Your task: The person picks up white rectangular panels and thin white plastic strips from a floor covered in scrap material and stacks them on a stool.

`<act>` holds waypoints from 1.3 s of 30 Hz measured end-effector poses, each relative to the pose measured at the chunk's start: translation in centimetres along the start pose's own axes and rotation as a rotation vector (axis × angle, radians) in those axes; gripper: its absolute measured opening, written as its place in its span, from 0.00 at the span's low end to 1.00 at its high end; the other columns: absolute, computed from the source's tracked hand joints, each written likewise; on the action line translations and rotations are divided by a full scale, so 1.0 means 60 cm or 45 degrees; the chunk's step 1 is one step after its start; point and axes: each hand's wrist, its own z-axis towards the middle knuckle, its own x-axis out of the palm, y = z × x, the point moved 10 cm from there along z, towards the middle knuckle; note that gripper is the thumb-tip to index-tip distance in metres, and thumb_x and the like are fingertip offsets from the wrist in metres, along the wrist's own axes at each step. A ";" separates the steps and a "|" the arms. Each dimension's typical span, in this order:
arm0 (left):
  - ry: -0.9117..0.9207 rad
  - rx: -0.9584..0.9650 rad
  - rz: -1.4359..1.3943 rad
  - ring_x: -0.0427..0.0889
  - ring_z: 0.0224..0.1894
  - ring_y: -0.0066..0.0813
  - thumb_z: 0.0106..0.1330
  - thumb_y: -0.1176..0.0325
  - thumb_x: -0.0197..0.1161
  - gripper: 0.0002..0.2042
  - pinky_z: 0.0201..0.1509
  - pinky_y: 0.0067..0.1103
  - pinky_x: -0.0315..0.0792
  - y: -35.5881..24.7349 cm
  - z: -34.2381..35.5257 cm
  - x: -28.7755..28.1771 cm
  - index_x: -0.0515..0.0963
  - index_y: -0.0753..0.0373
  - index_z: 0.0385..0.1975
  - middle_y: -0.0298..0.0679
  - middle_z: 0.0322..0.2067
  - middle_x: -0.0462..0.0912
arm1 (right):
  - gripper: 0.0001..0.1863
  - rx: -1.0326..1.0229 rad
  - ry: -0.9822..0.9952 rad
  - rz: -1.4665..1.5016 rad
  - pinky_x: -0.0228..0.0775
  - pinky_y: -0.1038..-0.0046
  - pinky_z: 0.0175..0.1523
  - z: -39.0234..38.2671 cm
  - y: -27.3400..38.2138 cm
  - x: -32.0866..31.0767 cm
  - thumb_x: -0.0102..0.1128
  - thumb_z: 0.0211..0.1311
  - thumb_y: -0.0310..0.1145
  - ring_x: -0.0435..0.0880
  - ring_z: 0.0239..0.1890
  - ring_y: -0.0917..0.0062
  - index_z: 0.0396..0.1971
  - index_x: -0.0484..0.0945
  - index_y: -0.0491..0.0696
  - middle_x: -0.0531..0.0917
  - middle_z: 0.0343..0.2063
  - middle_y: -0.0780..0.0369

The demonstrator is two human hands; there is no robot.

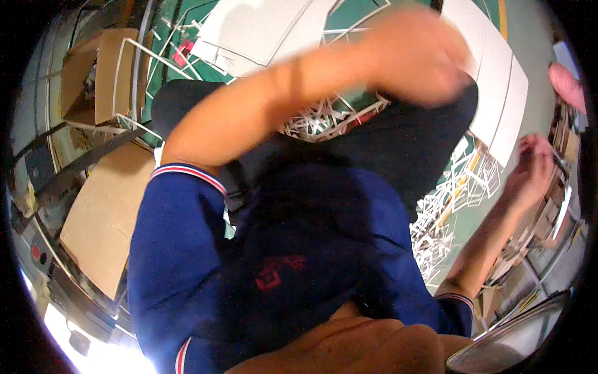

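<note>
My left hand (pixel 423 59), smeared by motion, reaches across to the upper right, over my black-trousered knee and beside a stack of white sheets (pixel 501 106); I cannot tell what its fingers hold. My right hand (pixel 531 165) is at the far right, near cardboard pieces (pixel 554 212), its fingers loosely bent and apart with nothing visible in them. Thin white scrap strips (pixel 464 177) lie in a tangle beside my leg, with more scraps (pixel 317 121) between my legs. Other white sheets (pixel 261 28) lie at the top, on a green surface (pixel 162 43).
An open cardboard box (pixel 112 78) stands at the upper left, with a flat cardboard piece (pixel 99 218) and metal bars below it. A small red object (pixel 182 53) lies among the upper scraps. A pink object (pixel 565 86) is at the right rim.
</note>
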 end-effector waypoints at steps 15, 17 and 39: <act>0.393 -2.262 0.924 0.73 0.51 0.46 0.54 0.46 0.54 0.29 0.53 0.32 0.66 0.684 -0.804 -0.350 0.71 0.65 0.48 0.50 0.46 0.75 | 0.07 -0.234 1.450 -0.180 0.69 0.73 0.30 -0.075 0.058 0.696 0.58 0.48 0.26 0.79 0.26 0.68 0.30 0.76 0.44 0.79 0.24 0.58; 0.419 -2.335 0.904 0.72 0.52 0.46 0.54 0.46 0.54 0.29 0.54 0.33 0.65 0.702 -0.858 -0.346 0.70 0.64 0.49 0.50 0.47 0.74 | 0.08 -0.250 1.601 -0.121 0.69 0.72 0.29 -0.084 0.063 0.712 0.58 0.47 0.25 0.78 0.25 0.68 0.30 0.76 0.44 0.78 0.23 0.58; -0.426 -1.462 -0.318 0.73 0.17 0.24 0.60 0.67 0.54 0.06 0.22 0.19 0.68 0.440 -0.413 -0.380 0.74 0.62 0.27 0.34 0.16 0.74 | 0.10 -0.287 1.267 -0.117 0.68 0.76 0.31 -0.058 0.057 0.686 0.55 0.53 0.33 0.76 0.22 0.75 0.30 0.76 0.41 0.78 0.20 0.58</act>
